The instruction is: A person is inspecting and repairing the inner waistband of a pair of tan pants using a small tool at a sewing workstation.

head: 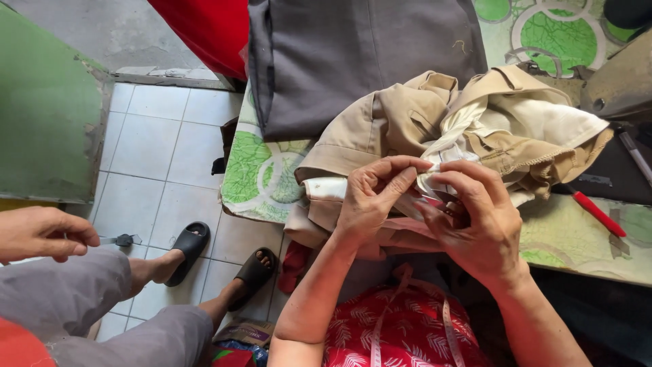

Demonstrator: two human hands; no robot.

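A beige pair of trousers [401, 119] with white lining lies bunched on the table [261, 180], which has a green and white patterned cover. My left hand [370, 200] pinches a fold of the white lining near the trousers' front edge. Beside it, touching the same fold, my right hand [475, 217] grips the cloth with fingers curled. A pink tape measure [380, 326] hangs down over my red patterned lap.
A dark grey cloth [353, 54] lies at the table's back, red cloth [207, 27] behind it. A red-handled tool [598, 212] rests at the right. Another person sits at the left: hand [44, 232], grey trousers, black sandals [190, 245] on white tiles.
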